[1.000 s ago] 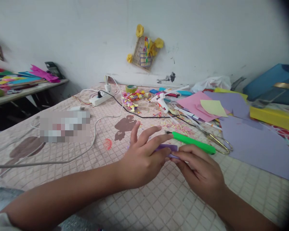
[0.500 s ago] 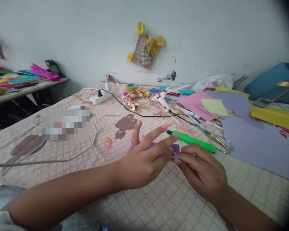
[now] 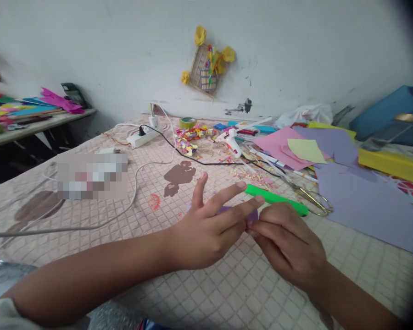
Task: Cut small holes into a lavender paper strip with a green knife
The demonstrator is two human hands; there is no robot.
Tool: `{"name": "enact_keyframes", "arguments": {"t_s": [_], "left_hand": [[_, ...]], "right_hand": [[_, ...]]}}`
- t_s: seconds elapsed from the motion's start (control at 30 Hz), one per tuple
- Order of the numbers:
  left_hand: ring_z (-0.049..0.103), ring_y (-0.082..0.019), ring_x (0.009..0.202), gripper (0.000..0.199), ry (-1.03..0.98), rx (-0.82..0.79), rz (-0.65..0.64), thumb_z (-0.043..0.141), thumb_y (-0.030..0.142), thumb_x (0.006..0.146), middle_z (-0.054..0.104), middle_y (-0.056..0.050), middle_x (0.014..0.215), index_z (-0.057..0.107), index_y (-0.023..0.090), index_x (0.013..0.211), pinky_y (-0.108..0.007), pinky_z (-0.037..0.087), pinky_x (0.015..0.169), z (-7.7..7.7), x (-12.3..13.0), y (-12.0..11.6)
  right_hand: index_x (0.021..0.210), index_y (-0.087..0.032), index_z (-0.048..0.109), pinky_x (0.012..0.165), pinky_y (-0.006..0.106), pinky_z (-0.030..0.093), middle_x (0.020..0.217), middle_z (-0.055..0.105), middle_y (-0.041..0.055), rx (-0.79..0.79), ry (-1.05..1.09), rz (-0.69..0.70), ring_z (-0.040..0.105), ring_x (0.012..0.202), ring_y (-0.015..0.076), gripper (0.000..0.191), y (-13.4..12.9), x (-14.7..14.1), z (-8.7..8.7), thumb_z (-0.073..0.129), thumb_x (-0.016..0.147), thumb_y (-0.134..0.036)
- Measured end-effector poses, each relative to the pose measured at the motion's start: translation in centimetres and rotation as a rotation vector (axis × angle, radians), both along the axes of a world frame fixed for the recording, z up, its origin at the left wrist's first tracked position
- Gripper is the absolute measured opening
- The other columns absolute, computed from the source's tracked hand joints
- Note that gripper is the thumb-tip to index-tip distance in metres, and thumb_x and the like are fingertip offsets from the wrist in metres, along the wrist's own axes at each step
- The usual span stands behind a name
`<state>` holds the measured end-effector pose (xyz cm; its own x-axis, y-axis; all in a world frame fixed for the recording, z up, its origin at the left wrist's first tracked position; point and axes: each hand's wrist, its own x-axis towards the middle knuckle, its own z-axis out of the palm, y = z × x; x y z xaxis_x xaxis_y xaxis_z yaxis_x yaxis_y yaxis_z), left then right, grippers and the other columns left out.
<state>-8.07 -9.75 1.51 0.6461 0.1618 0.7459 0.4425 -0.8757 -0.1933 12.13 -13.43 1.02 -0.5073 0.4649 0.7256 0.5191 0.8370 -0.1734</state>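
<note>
A small piece of purple paper lies low over the table, mostly covered by my fingers. My left hand is above it with fingers spread and stretched out, its fingertips meeting my other hand at the paper's right end. My right hand is closed, thumb and forefinger pinching the edge of the paper. Just beyond my knuckles lies a bright green pen-like tool. Gold-handled scissors rest to its right, their blades pointing away to the left.
A white glue gun with a black cord stands behind, near coloured paper scraps and a tape roll. Large purple sheets and pink paper spread over the right. A white power strip and cables lie left.
My left fingers have shifted slightly right over the purple paper, hiding more of it and the green tool's dark end. My right hand keeps its pinch, nearly in place.
</note>
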Motion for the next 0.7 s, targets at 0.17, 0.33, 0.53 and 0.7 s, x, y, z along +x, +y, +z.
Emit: {"name": "enact_keyframes", "arguments": {"t_s": [0.17, 0.33, 0.53, 0.7], "left_hand": [[0.038, -0.028, 0.13, 0.012, -0.046, -0.03, -0.018, 0.057, 0.026, 0.087, 0.059, -0.002, 0.126, 0.065, 0.019, 0.093, -0.061, 0.004, 0.112, 0.9, -0.6, 0.2], [0.036, -0.026, 0.13, 0.008, -0.077, -0.174, 0.01, 0.06, 0.028, 0.085, 0.061, -0.002, 0.122, 0.065, 0.022, 0.086, -0.057, 0.008, 0.113, 2.0, -1.4, 0.1], [0.035, -0.025, 0.13, 0.006, -0.063, -0.237, 0.01, 0.059, 0.024, 0.084, 0.061, -0.002, 0.12, 0.065, 0.023, 0.084, -0.055, 0.009, 0.114, 2.0, -1.4, 0.0], [0.034, -0.025, 0.131, 0.01, -0.045, -0.298, 0.008, 0.055, 0.023, 0.086, 0.06, -0.003, 0.121, 0.065, 0.022, 0.086, -0.053, 0.011, 0.113, 1.9, -1.4, 0.2]], "right_hand": [[0.098, -0.013, 0.061, 0.07, 0.04, 0.044, 0.088, 0.055, 0.0061, 0.118, -0.002, -0.003, 0.053, 0.079, 0.0192, 0.023, -0.1, -0.1, 0.5, 0.057, 0.081, 0.001], [0.103, -0.026, 0.061, 0.063, 0.036, 0.046, 0.079, 0.054, 0.0009, 0.192, 0.023, -0.089, 0.054, 0.069, 0.0173, 0.037, 0.1, 0.1, 1.3, 0.058, 0.078, 0.001], [0.111, -0.021, 0.057, 0.067, 0.035, 0.046, 0.087, 0.052, 0.0034, 0.074, 0.049, -0.087, 0.053, 0.078, 0.0182, 0.041, 0.4, 0.2, 0.8, 0.059, 0.077, 0.001], [0.108, -0.023, 0.058, 0.068, 0.035, 0.046, 0.09, 0.054, 0.0039, -0.164, 0.183, -0.086, 0.054, 0.081, 0.019, 0.033, 0.7, 0.0, 0.1, 0.065, 0.078, -0.01]]}}
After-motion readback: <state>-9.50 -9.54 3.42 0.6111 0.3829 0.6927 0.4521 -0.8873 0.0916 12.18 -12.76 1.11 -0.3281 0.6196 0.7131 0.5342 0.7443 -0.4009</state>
